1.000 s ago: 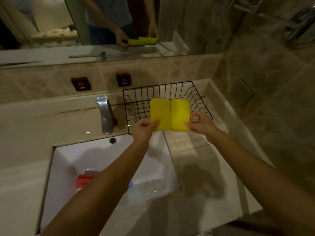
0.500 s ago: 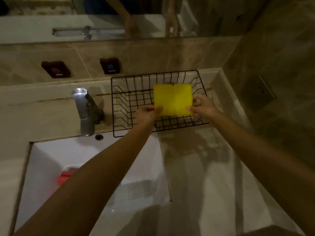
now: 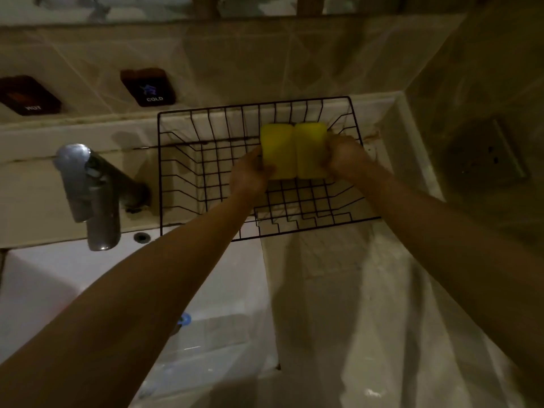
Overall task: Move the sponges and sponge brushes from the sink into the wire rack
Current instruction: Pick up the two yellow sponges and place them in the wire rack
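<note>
**Lowering two sponges into the rack**

Pinching one yellow sponge each, the left hand (image 3: 250,175) holds the left sponge (image 3: 278,151) by its outer edge and the right hand (image 3: 343,156) holds the right sponge (image 3: 312,150) the same way. The two sponges touch side by side, low inside the rack (image 3: 176,160), likely so they land flat together. The rack sits by the tap (image 3: 88,187), beside the sink (image 3: 35,284). Something blue (image 3: 185,318) shows in the sink, too hidden to name.

A pale stone counter (image 3: 338,290) carries a black wire rack (image 3: 182,172) at its far edge, right of the faucet (image 3: 97,195) (chrome, above the white sink (image 3: 44,284)).
</note>
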